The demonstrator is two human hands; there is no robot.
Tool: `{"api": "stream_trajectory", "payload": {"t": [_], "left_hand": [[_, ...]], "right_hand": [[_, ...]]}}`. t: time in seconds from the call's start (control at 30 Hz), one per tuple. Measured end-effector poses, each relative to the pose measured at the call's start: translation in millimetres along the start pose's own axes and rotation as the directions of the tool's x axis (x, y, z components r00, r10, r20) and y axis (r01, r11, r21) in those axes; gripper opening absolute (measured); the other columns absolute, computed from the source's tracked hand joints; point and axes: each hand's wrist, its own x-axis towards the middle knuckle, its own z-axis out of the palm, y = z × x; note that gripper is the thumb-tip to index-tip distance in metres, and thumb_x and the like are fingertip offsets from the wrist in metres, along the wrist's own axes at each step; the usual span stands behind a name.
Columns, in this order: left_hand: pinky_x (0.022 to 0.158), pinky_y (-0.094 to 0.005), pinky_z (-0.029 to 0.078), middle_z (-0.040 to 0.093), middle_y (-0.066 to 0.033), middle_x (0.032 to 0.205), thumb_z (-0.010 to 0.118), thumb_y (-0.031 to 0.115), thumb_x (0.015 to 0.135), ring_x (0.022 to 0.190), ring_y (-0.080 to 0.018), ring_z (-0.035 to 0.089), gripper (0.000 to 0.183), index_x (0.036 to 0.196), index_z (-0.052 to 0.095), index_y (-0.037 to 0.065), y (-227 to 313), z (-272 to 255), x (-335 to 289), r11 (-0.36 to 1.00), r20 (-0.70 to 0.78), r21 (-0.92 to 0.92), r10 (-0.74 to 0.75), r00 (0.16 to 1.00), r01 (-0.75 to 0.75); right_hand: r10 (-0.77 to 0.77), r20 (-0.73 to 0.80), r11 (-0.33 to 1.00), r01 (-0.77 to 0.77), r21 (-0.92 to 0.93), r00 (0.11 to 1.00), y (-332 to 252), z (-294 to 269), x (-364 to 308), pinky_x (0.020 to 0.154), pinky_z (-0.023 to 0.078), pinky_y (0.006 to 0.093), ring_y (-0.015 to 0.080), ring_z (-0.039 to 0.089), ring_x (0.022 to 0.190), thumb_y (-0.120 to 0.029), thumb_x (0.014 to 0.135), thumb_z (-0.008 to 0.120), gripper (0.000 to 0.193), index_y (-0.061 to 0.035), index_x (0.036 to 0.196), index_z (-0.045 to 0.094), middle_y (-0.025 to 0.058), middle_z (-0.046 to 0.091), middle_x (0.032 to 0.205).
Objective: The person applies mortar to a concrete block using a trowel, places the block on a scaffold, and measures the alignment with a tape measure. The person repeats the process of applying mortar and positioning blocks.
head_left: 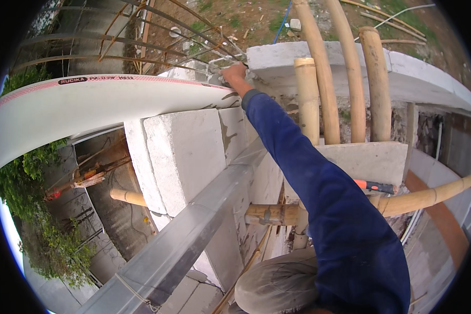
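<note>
My right hand (235, 76), at the end of a dark blue sleeve, reaches far forward to the top of a wall. Its fingers are curled closed; what they hold, if anything, is too small and hidden to make out. Grey mortar (214, 78) lies by the fingers, at the end of a large white PVC pipe (115, 97) with a red printed stripe. Rusty rebar ends (193, 31) come close to the hand from the far left. Below the pipe stand white lightweight blocks (191, 152), with wet-looking smears near the hand. My left hand is out of view.
A grey metal channel (188, 220) slopes from lower left toward the wall. Upright bamboo poles (379, 83) stand on the right, beside a board (366, 159). A tool with a red-and-black handle (379, 187) lies by a horizontal bamboo pole (429, 199). The ground drops away at left.
</note>
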Motion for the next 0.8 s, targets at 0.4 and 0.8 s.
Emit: {"api": "stream_trajectory", "payload": {"t": [0.4,0.8], "left_hand": [[0.107,-0.0511,0.047,0.07,-0.0286,0.132,0.038,0.053,0.111,0.122,-0.0407,0.065,0.071,0.139,0.065,-0.007,-3,4,53,0.99,0.027,-0.059,0.132,0.991,-0.13],[0.108,-0.0481,0.047,0.072,-0.0282,0.126,0.038,0.046,0.112,0.119,-0.037,0.067,0.066,0.137,0.064,-0.009,-71,-23,-6,0.927,-0.086,-0.346,0.123,0.989,-0.145]], "right_hand": [[-0.119,-0.078,0.972,0.1,-0.212,0.99,93,-24,44,0.098,0.054,0.0429,0.0331,0.072,0.11,-0.019,0.096,0.072,0.037,-0.0031,0.13,0.071,0.0078,0.078,0.113],[0.104,0.051,0.169,-0.068,0.983,0.993,46,-95,-108,0.06,0.058,0.0346,0.0199,0.067,0.067,-0.009,0.098,0.07,0.008,-0.0018,0.099,0.071,0.0063,0.067,0.078]]}}
